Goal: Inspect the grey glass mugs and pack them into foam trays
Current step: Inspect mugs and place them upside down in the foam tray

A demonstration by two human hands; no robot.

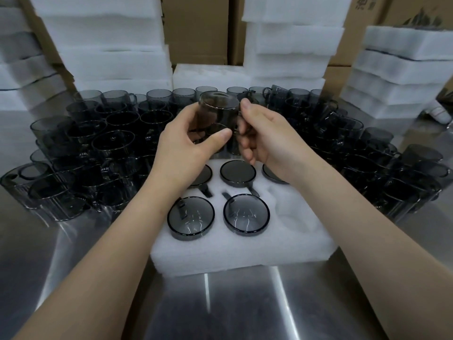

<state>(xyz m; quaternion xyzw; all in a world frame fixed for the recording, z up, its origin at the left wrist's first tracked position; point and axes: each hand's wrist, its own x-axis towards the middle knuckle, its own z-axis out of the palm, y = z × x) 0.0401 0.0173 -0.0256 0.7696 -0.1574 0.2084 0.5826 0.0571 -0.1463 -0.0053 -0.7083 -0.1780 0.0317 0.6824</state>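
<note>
Beneath our wrists, the steel table (220, 310) carries one foam tray (245, 256), and five grey glass mugs (191, 218) sit sunk in its pockets. One pocket (290, 206), below the right hand, is vacant; we judge it is reserved for the piece under inspection. Above the tray's far edge, our left hand (186, 148) wraps the body of the held mug (218, 111), while our right hand (267, 136) pinches its handle side, thumb up near the rim. We judge the two-handed grip lifts the glass clear for turning and viewing. Beyond and to both sides of the hands, loose mugs (112, 141) stand crowded within reach, presumably unchecked. Past them rise stacked foam trays (105, 52) and cardboard cartons (196, 28), likely stock for later packing.
</note>
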